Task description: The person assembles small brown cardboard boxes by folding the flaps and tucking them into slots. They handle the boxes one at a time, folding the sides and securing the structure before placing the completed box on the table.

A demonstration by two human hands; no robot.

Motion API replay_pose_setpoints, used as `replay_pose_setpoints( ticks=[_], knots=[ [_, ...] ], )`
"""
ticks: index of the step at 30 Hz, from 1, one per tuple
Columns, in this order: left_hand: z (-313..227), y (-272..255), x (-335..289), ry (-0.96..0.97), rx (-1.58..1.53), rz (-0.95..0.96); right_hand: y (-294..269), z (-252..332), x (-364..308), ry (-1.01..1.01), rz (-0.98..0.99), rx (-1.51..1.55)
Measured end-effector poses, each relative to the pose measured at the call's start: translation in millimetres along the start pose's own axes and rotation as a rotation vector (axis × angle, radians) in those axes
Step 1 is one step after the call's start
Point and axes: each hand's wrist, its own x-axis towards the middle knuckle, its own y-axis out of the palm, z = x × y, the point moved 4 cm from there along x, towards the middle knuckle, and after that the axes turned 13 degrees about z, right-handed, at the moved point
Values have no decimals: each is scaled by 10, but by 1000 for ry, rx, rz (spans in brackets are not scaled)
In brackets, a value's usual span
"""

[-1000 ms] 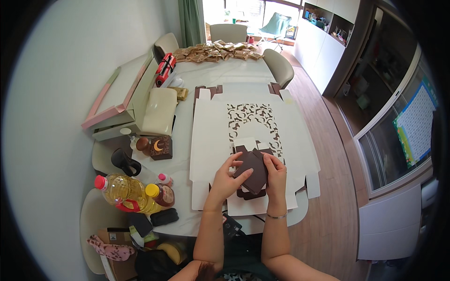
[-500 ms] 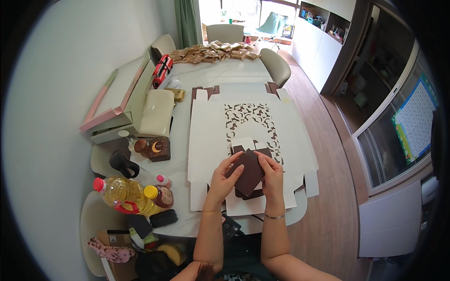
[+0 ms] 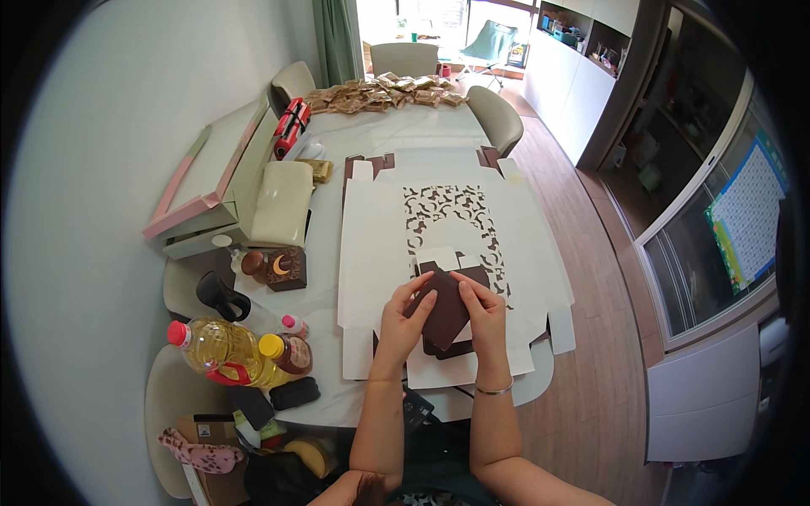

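Between my two hands is a small dark brown cardboard box (image 3: 445,320), tilted with a corner toward me. My left hand (image 3: 403,319) grips its left side, thumb on the face. My right hand (image 3: 483,316) pinches the upper right edge near a flap. More dark brown card pieces lie beneath the box, partly hidden by it and my hands. All this is above a large flat white cardboard sheet (image 3: 371,244) with a cut-out lattice pattern (image 3: 447,200). Dark brown card shows under the sheet's far corners.
Left on the table (image 3: 337,135) stand an oil bottle (image 3: 224,346), a yellow-capped jar (image 3: 291,354), a black-handled bottle (image 3: 224,295) and a finished dark box (image 3: 287,269). Green-and-pink boxes (image 3: 207,198) lean by the wall. Several golden packets (image 3: 388,93) are heaped at the far end.
My right thumb and fingers have shifted slightly left and down along the box's upper edge. The box has turned a little. My left hand stays nearly in place.
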Motion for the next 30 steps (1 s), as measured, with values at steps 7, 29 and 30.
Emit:
replay_pose_setpoints(
  ticks=[7,29,30],
  knots=[
    [-19,-15,-7,-24,-79,-8,28,21,-9,-29,84,-23],
    [143,-184,-16,-215,-564,-44,388,311,-72,-271,515,-487],
    [218,-249,-16,-182,-454,-105,405,329,-71,-295,492,-547]
  ],
)
